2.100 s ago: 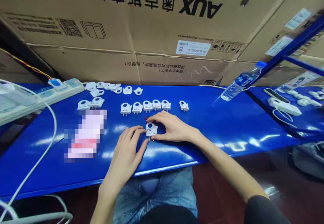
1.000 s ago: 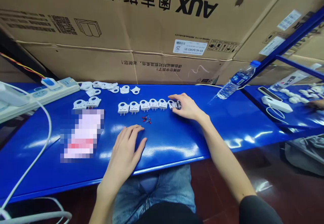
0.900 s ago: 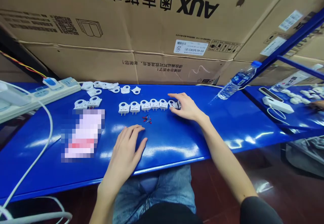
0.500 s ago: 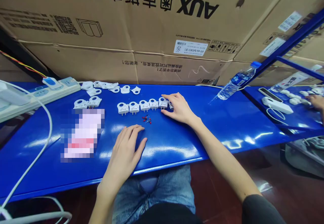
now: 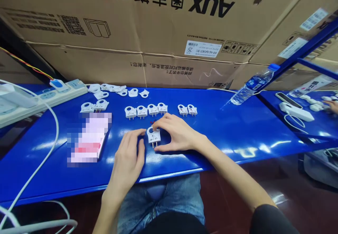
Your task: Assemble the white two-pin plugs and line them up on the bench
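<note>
The person wears a black top point(image 5: 176, 224), seen at six o'clock. At five o'clock, its dark sleeve point(image 5: 273, 220) stops near the right elbow, looking plain and smooth. The blue jeans point(image 5: 182, 195), also at six o'clock, have pale, faded patches and lots of little creases. The left hand point(image 5: 127, 154) and right hand point(image 5: 181, 133) are bare, with thin fingers.

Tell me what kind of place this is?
It looks like a workshop or small assembly spot, maybe in a storeroom. White plug pieces stand in a row on a blue bench, a power strip lies at one end, and big cardboard boxes rise behind.
</note>
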The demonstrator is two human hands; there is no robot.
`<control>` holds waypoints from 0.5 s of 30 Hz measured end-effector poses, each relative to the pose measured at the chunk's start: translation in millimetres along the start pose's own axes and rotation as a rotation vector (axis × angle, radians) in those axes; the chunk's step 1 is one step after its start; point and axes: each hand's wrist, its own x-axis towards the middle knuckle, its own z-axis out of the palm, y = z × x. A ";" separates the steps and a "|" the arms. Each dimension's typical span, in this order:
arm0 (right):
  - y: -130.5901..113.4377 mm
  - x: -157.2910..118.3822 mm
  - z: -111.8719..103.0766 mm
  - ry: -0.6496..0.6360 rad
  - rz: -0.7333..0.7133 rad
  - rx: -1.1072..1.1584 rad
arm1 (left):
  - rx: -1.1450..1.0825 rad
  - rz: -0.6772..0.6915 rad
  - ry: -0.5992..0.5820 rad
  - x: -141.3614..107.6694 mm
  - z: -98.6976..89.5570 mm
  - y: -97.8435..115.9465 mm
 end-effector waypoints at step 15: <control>15.1 -1.8 2.8 0.011 0.155 -0.176 | 0.054 0.048 -0.103 0.7 1.2 -1.7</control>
